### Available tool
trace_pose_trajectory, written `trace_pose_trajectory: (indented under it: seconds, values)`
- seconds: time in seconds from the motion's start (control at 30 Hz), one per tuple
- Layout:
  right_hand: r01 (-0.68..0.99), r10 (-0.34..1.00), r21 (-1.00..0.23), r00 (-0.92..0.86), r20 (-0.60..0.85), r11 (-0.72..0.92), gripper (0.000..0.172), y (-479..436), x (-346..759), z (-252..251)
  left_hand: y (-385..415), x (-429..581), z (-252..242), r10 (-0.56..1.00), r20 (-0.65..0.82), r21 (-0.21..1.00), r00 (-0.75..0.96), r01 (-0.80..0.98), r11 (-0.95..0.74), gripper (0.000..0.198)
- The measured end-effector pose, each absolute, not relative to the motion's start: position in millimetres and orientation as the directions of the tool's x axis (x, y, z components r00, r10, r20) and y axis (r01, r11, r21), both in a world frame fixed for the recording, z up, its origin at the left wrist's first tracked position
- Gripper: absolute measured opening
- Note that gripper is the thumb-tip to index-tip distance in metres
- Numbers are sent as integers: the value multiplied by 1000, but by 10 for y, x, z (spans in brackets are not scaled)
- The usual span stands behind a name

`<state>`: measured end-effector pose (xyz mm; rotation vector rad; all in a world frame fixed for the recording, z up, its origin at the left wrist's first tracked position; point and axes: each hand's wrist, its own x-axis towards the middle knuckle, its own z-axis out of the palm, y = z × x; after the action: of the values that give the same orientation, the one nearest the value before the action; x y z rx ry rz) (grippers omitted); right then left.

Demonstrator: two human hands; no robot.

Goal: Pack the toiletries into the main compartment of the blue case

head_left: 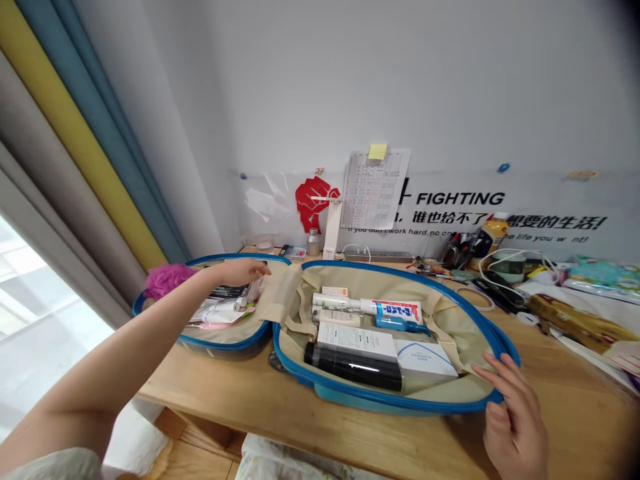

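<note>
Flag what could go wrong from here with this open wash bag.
1. The left half of the bag seems to jut past the edge of the desk, so the left hand pressing into it might tip it.
2. The pink loofah perches at that half's outer rim and may drop off.

Toiletry bag (390,400): blue piping is noted on the rim and beige cloth on the lining. Inside are listed a black bottle (353,367), a white box (425,360) and a white toothpaste tube (395,310) lettered in blue and red. Also recorded are a magenta bath pouf (167,279), a red fist sticker (313,200), a yellow sticky note (377,151) and a curtain (75,133) banded yellow, blue and grey.
</note>
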<state>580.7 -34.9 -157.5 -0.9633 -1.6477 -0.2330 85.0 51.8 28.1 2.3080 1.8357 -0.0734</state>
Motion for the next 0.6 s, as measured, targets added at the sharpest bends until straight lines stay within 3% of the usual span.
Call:
trace_pose_trajectory:
  seconds: [0.13,0.27,0.6]
  values:
    - [698,471,-334,-4,882,633,36,-351,5812,-1579,320,393,9,942,-326,-8,73,997,-80,32]
    - [696,469,-328,-15,883,639,35,-361,5803,-1567,218,154,-183,922,-388,-91,-10,995,-27,33]
    - [701,458,-310,-26,889,642,36,-352,5807,-1580,387,100,-233,871,-489,-101,42,989,-104,30]
